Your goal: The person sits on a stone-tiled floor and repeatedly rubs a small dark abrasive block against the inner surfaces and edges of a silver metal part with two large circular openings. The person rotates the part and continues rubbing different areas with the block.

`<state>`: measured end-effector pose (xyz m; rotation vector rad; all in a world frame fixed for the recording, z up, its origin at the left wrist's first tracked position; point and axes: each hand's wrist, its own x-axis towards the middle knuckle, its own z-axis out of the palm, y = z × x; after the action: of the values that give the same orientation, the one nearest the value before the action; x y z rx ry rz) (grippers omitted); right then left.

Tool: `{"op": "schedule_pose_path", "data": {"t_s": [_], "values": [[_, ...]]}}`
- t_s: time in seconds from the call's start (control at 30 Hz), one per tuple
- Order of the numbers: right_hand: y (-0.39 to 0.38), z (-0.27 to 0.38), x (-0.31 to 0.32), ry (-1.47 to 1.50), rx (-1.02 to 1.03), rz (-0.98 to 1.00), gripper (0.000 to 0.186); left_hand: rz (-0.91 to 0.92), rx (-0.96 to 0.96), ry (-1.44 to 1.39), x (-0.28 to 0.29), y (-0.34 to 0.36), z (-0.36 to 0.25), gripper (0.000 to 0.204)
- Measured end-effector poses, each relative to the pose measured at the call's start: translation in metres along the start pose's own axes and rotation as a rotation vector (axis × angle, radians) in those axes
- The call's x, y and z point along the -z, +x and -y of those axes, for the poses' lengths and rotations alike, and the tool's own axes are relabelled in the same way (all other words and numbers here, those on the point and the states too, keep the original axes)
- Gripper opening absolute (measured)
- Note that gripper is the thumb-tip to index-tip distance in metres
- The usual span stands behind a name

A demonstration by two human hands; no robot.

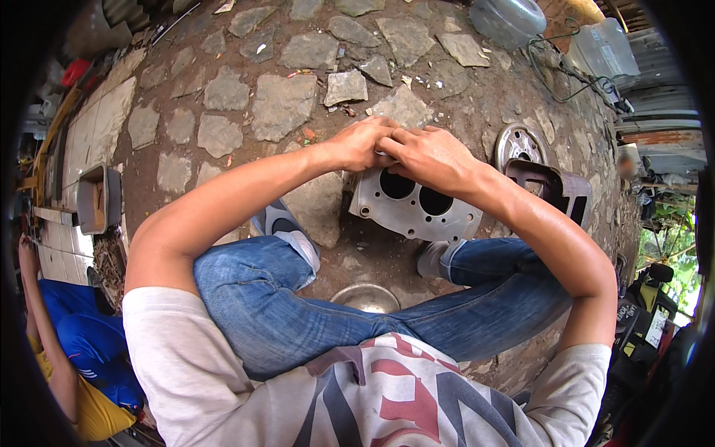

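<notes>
A grey metal engine block (415, 203) with two round bores stands on the ground between my feet. Both of my hands meet at its far edge. My left hand (363, 143) is closed, its fingers curled downward. My right hand (433, 158) lies over the block's far side, thumb and fingers bent in against the left hand's fingertips. Whatever the fingers grip is hidden beneath them. A shiny metal bowl (366, 298) sits close to me, partly covered by my legs.
Right of the block lie a round metal plate (514, 145) and a dark brown metal housing (566, 190). Clear plastic containers (508, 22) and a dark cord (547, 82) are at the far right. A grey tub (99, 200) stands left, near a person in yellow (100, 406). Uneven stones pave the ground.
</notes>
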<state>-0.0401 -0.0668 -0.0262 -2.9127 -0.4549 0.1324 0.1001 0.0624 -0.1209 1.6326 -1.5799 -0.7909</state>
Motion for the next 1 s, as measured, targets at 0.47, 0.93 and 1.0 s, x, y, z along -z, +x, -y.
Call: {"op": "schedule_pose_path", "data": {"t_s": [0.47, 0.93, 1.0], "values": [[-0.001, 0.0, -0.004, -0.022, 0.075, -0.068, 0.024, 0.076, 0.001, 0.042, 0.009, -0.001, 0.012, 0.048], [-0.002, 0.002, 0.02, 0.221, -0.175, -0.061, 0.026, 0.081, 0.078, 0.003, 0.011, -0.001, 0.01, 0.034], [-0.006, 0.006, 0.033, 0.464, -0.374, -0.163, 0.033, 0.058, 0.036, -0.031, 0.01, -0.003, 0.012, 0.03]]}}
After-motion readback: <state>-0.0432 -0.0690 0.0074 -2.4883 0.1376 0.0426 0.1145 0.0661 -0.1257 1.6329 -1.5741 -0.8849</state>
